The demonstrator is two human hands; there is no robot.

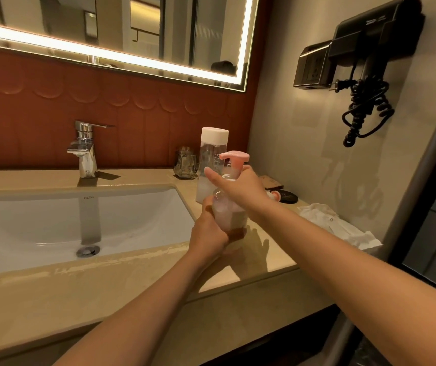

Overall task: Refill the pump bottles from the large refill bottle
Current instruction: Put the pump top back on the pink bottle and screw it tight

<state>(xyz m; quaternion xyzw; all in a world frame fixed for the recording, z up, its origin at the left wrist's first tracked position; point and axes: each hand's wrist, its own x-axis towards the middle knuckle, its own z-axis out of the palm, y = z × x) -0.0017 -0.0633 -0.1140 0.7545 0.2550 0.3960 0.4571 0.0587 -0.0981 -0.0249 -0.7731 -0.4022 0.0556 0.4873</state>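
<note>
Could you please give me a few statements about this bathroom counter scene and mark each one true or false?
1. The left hand grips the lower body of the pump bottle. True.
2. The pump head is blue. False: it is pink.
3. The right hand is at the bottle's neck, just under the pump head. True.
4. The tall refill bottle has its white cap off. False: the cap is on.
5. The refill bottle stands inside the sink. False: it stands on the counter, behind the pump bottle.

faucet (84,149): glossy chrome metal | counter (53,291): polished stone | pump bottle (231,207): clear plastic
</note>
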